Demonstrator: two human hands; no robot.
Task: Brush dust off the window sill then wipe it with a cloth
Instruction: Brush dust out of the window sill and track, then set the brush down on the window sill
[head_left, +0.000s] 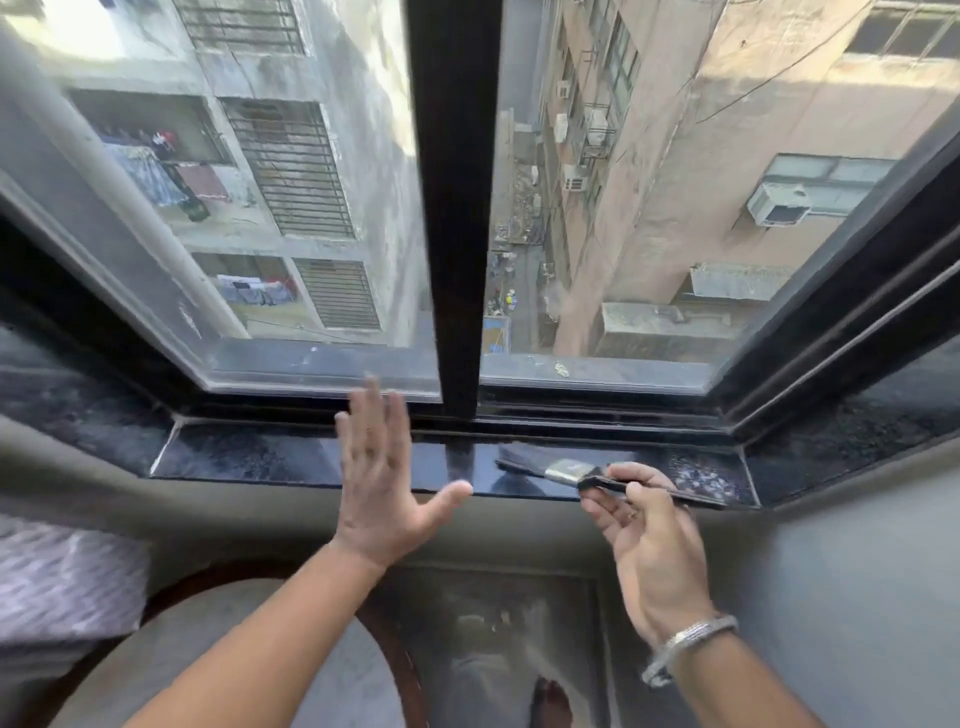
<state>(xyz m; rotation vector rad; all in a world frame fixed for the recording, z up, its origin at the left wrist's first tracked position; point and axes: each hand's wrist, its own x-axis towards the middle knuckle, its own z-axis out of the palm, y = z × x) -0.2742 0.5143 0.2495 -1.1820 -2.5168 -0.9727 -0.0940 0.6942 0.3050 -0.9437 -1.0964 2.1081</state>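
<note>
while right hand (641, 535) grips brush (566, 470), bristles seemingly on sill (249, 457).

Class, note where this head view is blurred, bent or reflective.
Head view: the left hand is motion-blurred; the wide lens bends the window frame; the dark sill reflects daylight; the right hand and brush look sharper.
</note>
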